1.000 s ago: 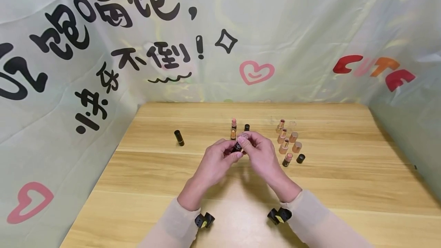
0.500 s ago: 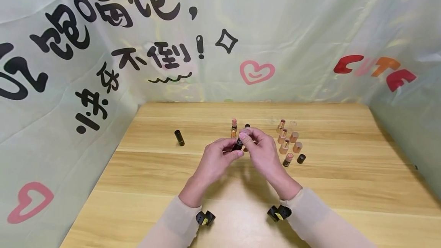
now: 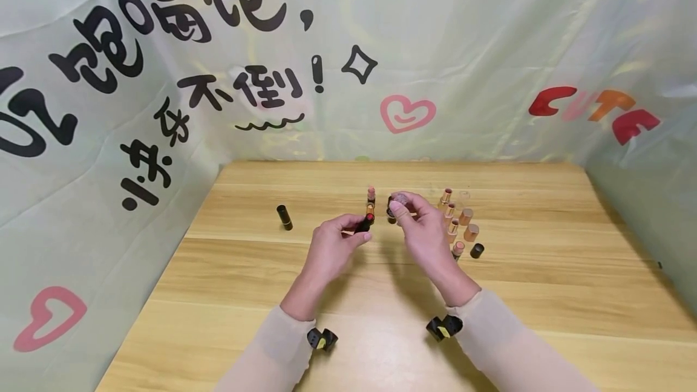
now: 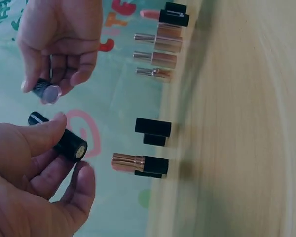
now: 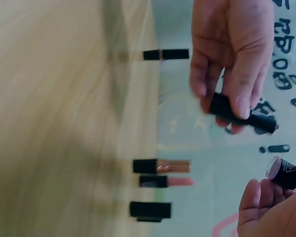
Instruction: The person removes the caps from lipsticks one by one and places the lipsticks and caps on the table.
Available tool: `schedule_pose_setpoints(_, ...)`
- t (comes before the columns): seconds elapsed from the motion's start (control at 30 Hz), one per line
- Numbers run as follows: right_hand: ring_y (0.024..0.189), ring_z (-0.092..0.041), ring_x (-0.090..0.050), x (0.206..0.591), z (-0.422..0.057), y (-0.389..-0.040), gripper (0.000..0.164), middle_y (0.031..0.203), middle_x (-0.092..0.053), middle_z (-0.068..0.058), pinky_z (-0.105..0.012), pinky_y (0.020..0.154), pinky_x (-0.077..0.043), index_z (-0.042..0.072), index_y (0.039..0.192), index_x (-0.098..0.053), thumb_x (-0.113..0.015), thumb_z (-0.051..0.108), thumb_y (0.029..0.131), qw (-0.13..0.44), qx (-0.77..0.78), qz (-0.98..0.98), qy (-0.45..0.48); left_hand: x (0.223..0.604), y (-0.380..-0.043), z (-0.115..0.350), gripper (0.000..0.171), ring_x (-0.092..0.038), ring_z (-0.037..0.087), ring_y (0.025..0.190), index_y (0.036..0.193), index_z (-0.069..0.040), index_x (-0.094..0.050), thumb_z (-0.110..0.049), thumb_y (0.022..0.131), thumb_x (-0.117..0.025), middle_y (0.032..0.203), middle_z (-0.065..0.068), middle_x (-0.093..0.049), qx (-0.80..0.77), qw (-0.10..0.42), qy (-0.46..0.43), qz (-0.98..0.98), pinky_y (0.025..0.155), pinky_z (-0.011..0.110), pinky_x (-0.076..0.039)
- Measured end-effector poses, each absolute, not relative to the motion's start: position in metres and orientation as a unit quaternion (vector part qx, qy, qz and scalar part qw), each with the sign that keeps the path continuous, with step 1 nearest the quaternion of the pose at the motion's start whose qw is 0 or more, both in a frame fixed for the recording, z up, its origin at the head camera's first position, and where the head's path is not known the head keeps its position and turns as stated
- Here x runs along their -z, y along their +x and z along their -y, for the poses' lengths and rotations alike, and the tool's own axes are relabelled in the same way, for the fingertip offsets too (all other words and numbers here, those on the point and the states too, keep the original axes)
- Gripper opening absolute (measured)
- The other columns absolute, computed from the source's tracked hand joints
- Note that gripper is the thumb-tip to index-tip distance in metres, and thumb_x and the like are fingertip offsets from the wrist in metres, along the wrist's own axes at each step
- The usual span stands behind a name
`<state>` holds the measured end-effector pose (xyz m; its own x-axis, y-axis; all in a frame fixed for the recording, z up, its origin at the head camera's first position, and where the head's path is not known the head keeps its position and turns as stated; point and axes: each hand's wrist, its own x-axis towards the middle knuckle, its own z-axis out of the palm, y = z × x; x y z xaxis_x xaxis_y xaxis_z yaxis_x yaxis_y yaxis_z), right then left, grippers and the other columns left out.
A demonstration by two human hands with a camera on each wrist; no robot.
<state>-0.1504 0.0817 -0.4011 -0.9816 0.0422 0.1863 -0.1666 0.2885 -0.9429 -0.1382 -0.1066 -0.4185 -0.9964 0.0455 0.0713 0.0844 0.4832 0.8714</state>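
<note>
My left hand [image 3: 333, 247] grips a black lipstick tube [image 4: 71, 144], tilted, with its red tip facing up and away. Apart from it, to the right, my right hand [image 3: 423, 231] pinches the black cap [image 5: 284, 174], which has a clear, sparkly end. Just beyond the lipstick, a gold-topped lipstick [image 4: 130, 162] stands upright. Behind that is an uncapped pink lipstick [image 5: 180, 181] in a black base. Black caps [image 4: 153, 127] stand close to the right hand, partly hidden by it in the head view.
Right of my right hand stand several rose-gold lipsticks [image 4: 167, 42], rose-gold caps [image 3: 471, 233], a pink lipstick [image 3: 458, 249] and a black cap [image 3: 477, 251]. A closed black lipstick [image 3: 284, 218] stands alone at left. A printed cloth [image 3: 463, 47] surrounds the wooden table [image 3: 229, 295].
The cap has come off the lipstick, baring its red tip. My right hand has moved right and away with the cap; my left hand has shifted slightly left with the tube.
</note>
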Motion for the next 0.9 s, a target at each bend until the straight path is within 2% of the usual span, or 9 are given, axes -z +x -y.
schedule_pose_setpoints(0.17,0.114,-0.029,-0.066,0.414,-0.086,-0.157,0.031,0.125,-0.072,-0.014,-0.037,0.088,-0.054,0.010,0.131,-0.072,-0.068,0.026,0.105,0.098,-0.550,0.829,0.028,0.424,-0.145,0.110,0.030,-0.074,0.020,0.098,0.121,-0.010,-0.077,-0.019,0.093,-0.082,0.112,0.007,-0.078,0.513,0.033,-0.025,0.857,0.086,0.035,-0.062)
schedule_pose_setpoints(0.4,0.104,-0.031,-0.069,0.433,-0.088,-0.165,0.041,0.117,-0.073,-0.016,-0.044,0.086,-0.057,0.005,0.138,-0.067,-0.073,0.021,0.101,0.084,-0.476,0.875,0.025,0.435,-0.155,0.107,0.028,-0.075,0.019,0.095,0.118,-0.006,-0.076,-0.016,0.093,-0.083,0.104,0.006,-0.079,0.483,0.033,-0.021,0.875,0.084,0.035,-0.062)
schedule_pose_setpoints(0.57,0.092,-0.028,-0.069,0.440,-0.087,-0.168,0.032,0.106,-0.074,-0.012,-0.042,0.079,-0.058,0.003,0.127,-0.067,-0.074,0.018,0.099,0.055,-0.425,0.903,0.019,0.441,-0.162,0.103,0.027,-0.074,0.019,0.095,0.116,-0.007,-0.075,-0.014,0.092,-0.083,0.104,0.006,-0.079,0.461,0.017,-0.013,0.887,0.086,0.038,-0.062)
schedule_pose_setpoints(0.7,0.089,-0.027,-0.070,0.443,-0.086,-0.170,0.023,0.101,-0.075,-0.010,-0.042,0.079,-0.058,0.005,0.117,-0.069,-0.076,0.016,0.098,0.051,-0.393,0.918,0.018,0.445,-0.167,0.100,0.025,-0.074,0.020,0.095,0.114,-0.009,-0.075,-0.014,0.091,-0.083,0.104,0.005,-0.079,0.450,0.002,-0.009,0.893,0.088,0.039,-0.061)
schedule_pose_setpoints(0.9,0.089,-0.026,-0.072,0.447,-0.086,-0.172,0.023,0.104,-0.077,-0.011,-0.041,0.076,-0.059,0.005,0.117,-0.070,-0.076,0.015,0.097,0.035,-0.370,0.928,0.015,0.451,-0.173,0.098,0.020,-0.071,0.017,0.089,0.108,-0.010,-0.076,-0.012,0.090,-0.085,0.096,0.001,-0.078,0.439,-0.011,-0.009,0.898,0.086,0.038,-0.059)
